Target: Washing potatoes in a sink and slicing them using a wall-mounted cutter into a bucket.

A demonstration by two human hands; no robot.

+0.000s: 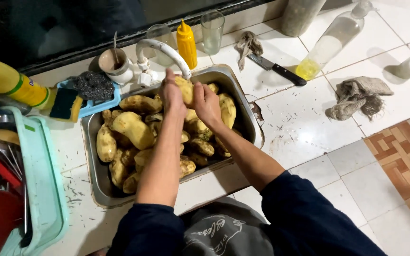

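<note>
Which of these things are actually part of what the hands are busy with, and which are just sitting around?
In use:
left hand
right hand
potato held under the tap
white tap
sink full of potatoes

Lying about:
black-handled knife
yellow squeeze bottle
two rags
empty glass
sponge

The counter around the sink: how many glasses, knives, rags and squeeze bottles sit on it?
Glasses: 2, one clear of the tap, one behind it.
Knives: 1
Rags: 2, a small one by the knife's blade, a larger one on the tiles.
Squeeze bottles: 1, yellow
Total: 6
</note>
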